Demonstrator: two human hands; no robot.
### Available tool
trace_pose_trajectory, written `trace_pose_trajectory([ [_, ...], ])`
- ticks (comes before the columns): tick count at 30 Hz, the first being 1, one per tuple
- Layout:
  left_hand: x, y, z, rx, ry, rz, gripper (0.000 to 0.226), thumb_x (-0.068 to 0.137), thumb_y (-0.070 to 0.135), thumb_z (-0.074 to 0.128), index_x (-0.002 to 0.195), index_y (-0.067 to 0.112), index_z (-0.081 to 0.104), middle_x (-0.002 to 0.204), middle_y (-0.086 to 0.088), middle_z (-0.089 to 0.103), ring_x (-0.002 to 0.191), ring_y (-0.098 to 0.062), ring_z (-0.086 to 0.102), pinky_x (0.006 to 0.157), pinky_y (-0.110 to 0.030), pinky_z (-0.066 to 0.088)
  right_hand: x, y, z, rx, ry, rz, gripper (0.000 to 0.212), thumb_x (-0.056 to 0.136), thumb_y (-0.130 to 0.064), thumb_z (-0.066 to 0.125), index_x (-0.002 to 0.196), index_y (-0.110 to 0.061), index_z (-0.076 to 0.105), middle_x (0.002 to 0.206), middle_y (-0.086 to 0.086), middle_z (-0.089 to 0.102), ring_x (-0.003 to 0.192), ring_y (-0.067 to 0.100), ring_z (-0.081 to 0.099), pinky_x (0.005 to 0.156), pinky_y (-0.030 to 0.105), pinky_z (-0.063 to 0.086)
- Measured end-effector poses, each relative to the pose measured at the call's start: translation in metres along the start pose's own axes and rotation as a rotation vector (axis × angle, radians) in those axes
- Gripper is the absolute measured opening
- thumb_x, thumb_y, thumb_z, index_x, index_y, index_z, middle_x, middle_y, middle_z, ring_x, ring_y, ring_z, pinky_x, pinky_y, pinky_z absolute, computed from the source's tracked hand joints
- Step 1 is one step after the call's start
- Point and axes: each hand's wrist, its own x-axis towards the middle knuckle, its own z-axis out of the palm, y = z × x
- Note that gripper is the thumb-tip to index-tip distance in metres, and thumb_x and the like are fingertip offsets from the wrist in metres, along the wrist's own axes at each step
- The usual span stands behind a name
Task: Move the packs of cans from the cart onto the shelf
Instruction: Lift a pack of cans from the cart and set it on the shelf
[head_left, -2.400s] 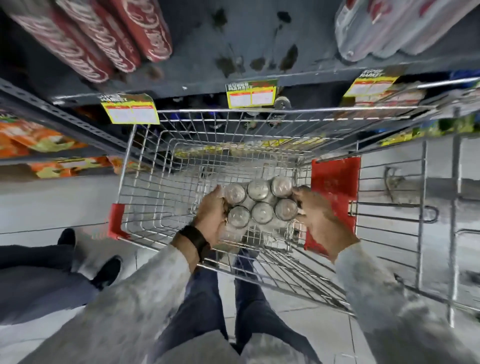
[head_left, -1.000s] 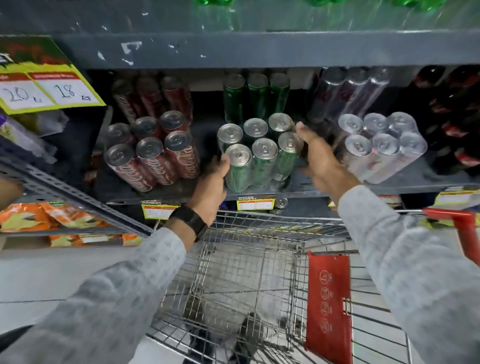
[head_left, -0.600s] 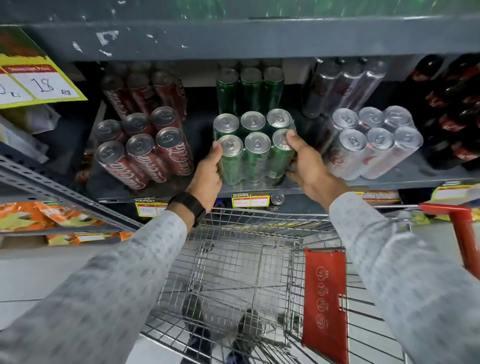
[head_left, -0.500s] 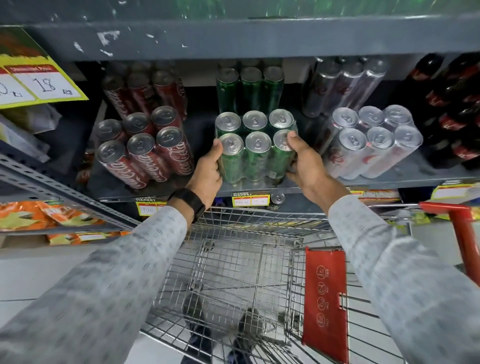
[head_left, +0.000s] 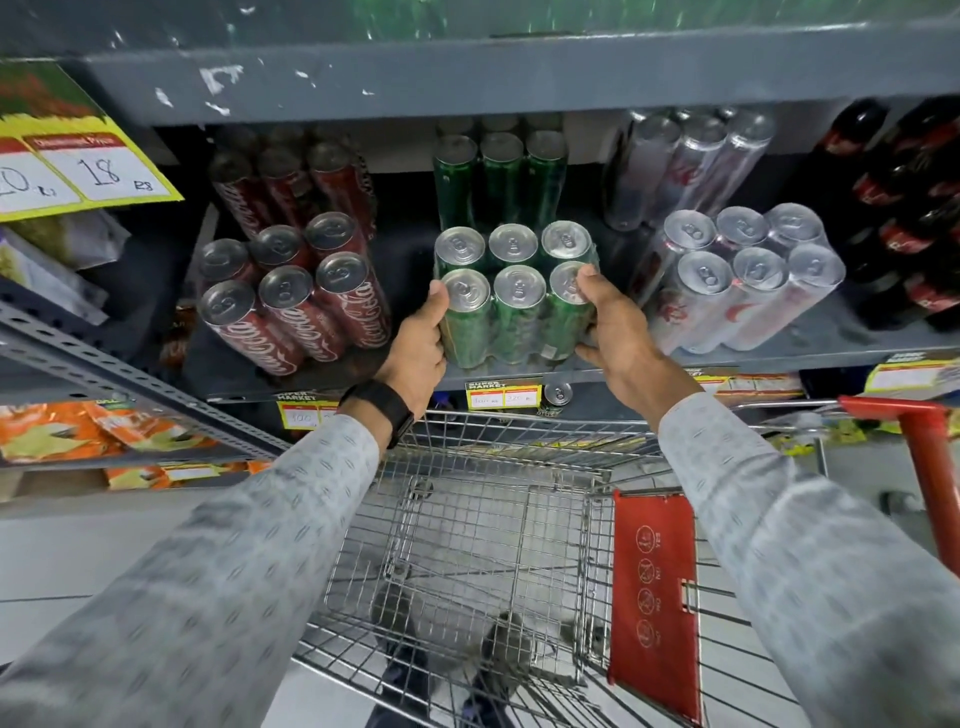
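Observation:
A shrink-wrapped pack of green cans (head_left: 511, 306) stands on the grey shelf (head_left: 779, 351), near its front edge. My left hand (head_left: 418, 348) grips the pack's left side, thumb up against the front-left can. My right hand (head_left: 610, 325) clasps its right side, thumb on the front-right can's top. Below my arms, the wire cart (head_left: 483, 525) holds no pack that I can see; the floor shows through its basket.
A pack of red cola cans (head_left: 296, 301) sits left of the green pack and a silver pack (head_left: 748, 280) sits right, with more packs behind each. Dark bottles (head_left: 909, 208) fill the far right. A second cart's red handle (head_left: 930, 467) stands at right.
The green pack went from the cart basket up onto the shelf between the red and silver packs. Over the last half second my hands stay on its sides, nearly still.

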Motion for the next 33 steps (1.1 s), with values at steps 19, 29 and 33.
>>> trace_pose_trajectory([
  [19,0.0,-0.005,0.0,-0.007,0.014,0.026,0.056,0.102,0.051,0.036,0.144,0.016,0.046,0.141,-0.002,0.055,0.112,-0.007,0.054,0.067,-0.01,0.048,0.001,-0.002,-0.001,0.029,-0.02,0.001,0.02,0.1,-0.051,0.047,0.108,-0.038,0.06,0.098,-0.017,0.066,0.093,0.001,0.061,0.077,0.028,0.047],
  [29,0.002,-0.005,-0.002,-0.036,0.02,0.005,0.054,0.101,0.051,0.038,0.141,0.017,0.049,0.125,0.001,0.06,0.107,-0.007,0.058,0.081,-0.017,0.045,-0.001,-0.003,0.001,0.005,-0.037,-0.023,0.022,0.102,-0.048,0.043,0.108,-0.037,0.062,0.095,-0.017,0.069,0.087,0.0,0.065,0.067,0.022,0.046],
  [33,0.002,-0.007,0.0,-0.024,0.014,0.015,0.051,0.101,0.054,0.036,0.137,0.022,0.05,0.114,0.008,0.061,0.099,-0.004,0.06,0.089,-0.02,0.048,-0.002,-0.002,0.001,0.024,-0.029,-0.047,0.023,0.103,-0.047,0.042,0.107,-0.038,0.062,0.098,-0.016,0.069,0.09,0.002,0.064,0.07,0.023,0.047],
])
